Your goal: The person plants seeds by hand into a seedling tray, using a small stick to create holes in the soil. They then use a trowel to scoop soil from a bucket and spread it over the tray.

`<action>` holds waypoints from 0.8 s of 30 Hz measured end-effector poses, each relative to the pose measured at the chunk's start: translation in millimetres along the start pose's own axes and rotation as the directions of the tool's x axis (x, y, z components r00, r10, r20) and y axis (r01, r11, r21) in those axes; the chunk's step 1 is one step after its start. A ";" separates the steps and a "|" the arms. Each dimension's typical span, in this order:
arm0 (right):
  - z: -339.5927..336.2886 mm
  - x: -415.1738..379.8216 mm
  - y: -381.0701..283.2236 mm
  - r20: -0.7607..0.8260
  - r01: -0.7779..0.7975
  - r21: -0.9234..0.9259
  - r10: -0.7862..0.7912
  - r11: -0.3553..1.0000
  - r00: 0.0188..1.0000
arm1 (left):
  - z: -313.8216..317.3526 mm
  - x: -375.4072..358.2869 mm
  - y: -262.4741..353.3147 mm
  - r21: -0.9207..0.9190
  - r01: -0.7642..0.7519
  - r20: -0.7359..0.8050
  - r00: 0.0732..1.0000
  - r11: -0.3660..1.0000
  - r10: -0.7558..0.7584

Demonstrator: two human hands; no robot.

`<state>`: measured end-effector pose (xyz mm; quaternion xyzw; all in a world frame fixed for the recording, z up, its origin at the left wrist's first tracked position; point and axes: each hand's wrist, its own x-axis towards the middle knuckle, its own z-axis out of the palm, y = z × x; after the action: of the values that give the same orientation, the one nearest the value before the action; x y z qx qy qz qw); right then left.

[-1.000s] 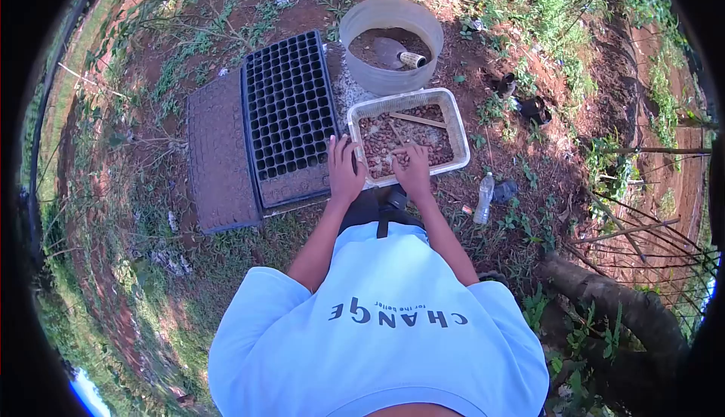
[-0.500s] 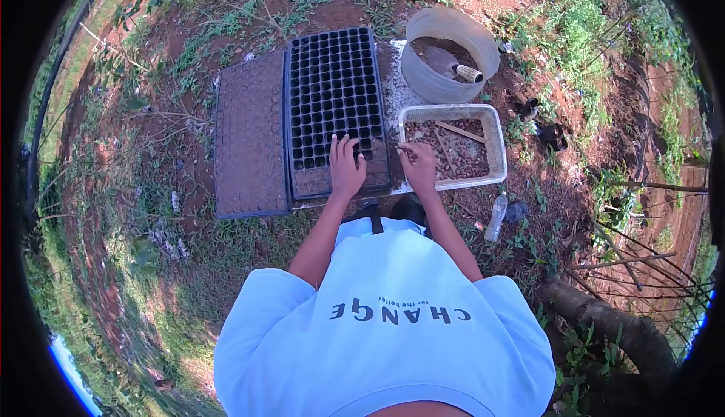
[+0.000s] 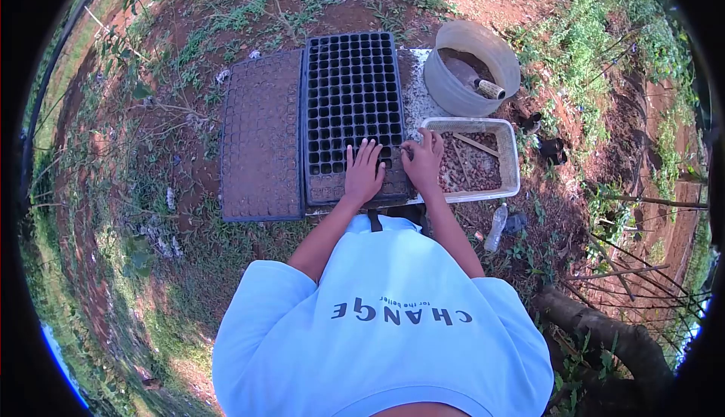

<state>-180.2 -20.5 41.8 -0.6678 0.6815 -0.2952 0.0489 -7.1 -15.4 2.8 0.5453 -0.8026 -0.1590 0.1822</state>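
Note:
A black seedling tray (image 3: 353,85) lies in front of me. Most of its cells look dark and hollow, while the nearest rows hold brown soil. My left hand (image 3: 365,174) rests on its near part, fingers spread over the cells. At the tray's right edge is my right hand (image 3: 424,164), thumb and forefinger curled together; whatever may be between them is too small to make out. Just right of that hand sits a white plastic basin (image 3: 516,162) containing many small reddish-brown pieces, perhaps seeds or nuts, and thin sticks (image 3: 476,144).
A second tray (image 3: 260,138), filled with soil, lies to the left. Behind the basin stands a round translucent tub (image 3: 445,89) with soil and a light-coloured cylinder (image 3: 489,89) in it. A clear bottle (image 3: 496,228) and a thick branch (image 3: 596,323) are at the right.
My right hand has moved left relative to the trays, from the basin's rim to the seedling tray's edge. My left hand stays on the tray. The whole view has shifted slightly.

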 end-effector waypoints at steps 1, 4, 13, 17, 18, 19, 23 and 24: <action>0.5 0.4 -0.1 0.026 0.010 -0.017 -0.010 1.000 1.000 | 0.1 -0.1 0.1 0.010 -0.002 0.006 1.000 1.000 0.002; 2.5 1.0 -0.3 0.055 0.020 -0.028 -0.018 0.999 0.998 | 0.8 -0.8 -0.4 0.016 -0.010 -0.004 1.000 1.000 0.010; 0.3 -8.4 9.3 0.085 0.135 -0.067 -0.129 0.989 0.988 | 1.8 -0.3 -1.5 0.016 -0.014 -0.027 1.000 1.000 0.014; 0.8 -8.0 9.2 0.116 0.168 -0.078 -0.158 0.983 0.981 | 1.4 0.0 -1.2 0.011 -0.016 -0.033 0.999 1.000 0.016; 1.5 -8.2 8.7 0.116 0.165 -0.077 -0.155 0.983 0.981 | 1.1 0.0 -1.2 0.012 -0.017 -0.030 0.999 1.000 0.017; 2.2 -8.3 8.0 0.111 0.173 -0.098 -0.162 0.980 0.981 | 1.1 0.1 -1.2 0.012 -0.019 -0.034 0.999 1.000 0.020; 4.1 -8.4 5.2 0.112 0.195 -0.155 -0.179 0.968 0.978 | 1.6 0.3 -1.4 0.007 -0.015 -0.031 0.999 1.000 0.015; 4.3 -8.0 4.6 0.113 0.195 -0.156 -0.178 0.968 0.977 | 2.0 0.2 -1.4 0.006 -0.015 -0.031 0.999 1.000 0.015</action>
<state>-181.5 -14.8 33.6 -0.7444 0.6346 -0.2075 -0.0014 -6.9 -16.0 0.4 0.5422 -0.8042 -0.1469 0.1940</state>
